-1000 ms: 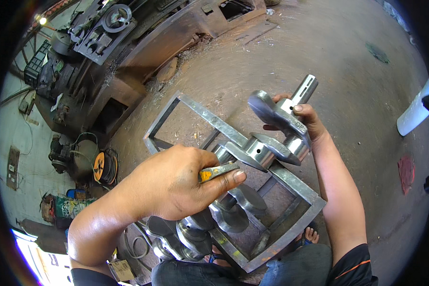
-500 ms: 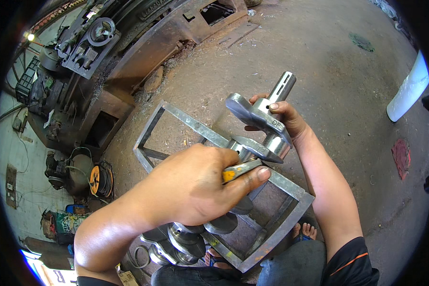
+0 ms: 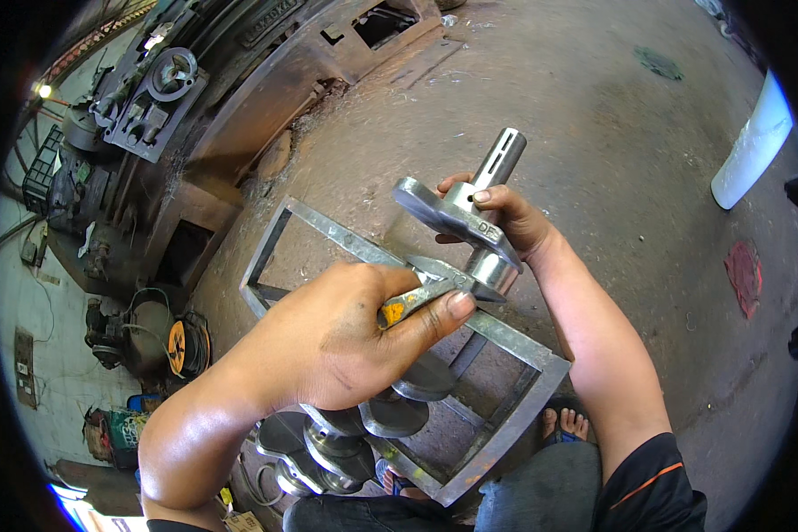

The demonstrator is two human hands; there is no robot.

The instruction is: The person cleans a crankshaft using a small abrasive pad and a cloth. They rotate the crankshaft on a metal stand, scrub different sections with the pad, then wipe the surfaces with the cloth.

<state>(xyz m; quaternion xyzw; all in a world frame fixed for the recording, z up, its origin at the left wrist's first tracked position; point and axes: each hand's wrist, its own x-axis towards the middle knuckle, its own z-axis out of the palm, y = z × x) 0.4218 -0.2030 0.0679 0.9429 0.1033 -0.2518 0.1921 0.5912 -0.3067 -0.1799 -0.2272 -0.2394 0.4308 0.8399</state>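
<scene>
A long grey steel crankshaft (image 3: pixel 495 257) slants from the upper right down to the lower left across a metal frame (image 3: pixel 514 341). My right hand (image 3: pixel 510 222) is wrapped round its upper journal, below the bare slotted shaft end. Closer to the middle, my left hand (image 3: pixel 363 328) is closed on one of its webs, which carries a yellow paint mark; the thumb lies along the edge. My left hand and wrist hide part of the shaft. More rounded counterweights show below that wrist, near my feet.
A large rusty lathe (image 3: pixel 239 115) stands at the far left. Near the wall are a motor-like machine (image 3: pixel 106 332) and an orange cable reel (image 3: pixel 186 346). A white cylinder (image 3: pixel 754 146) and a red rag (image 3: pixel 743 279) are on the right.
The whole view has shifted slightly, so the crankshaft, frame and both hands appear a little further left. Both hands keep their grip on the crankshaft.
</scene>
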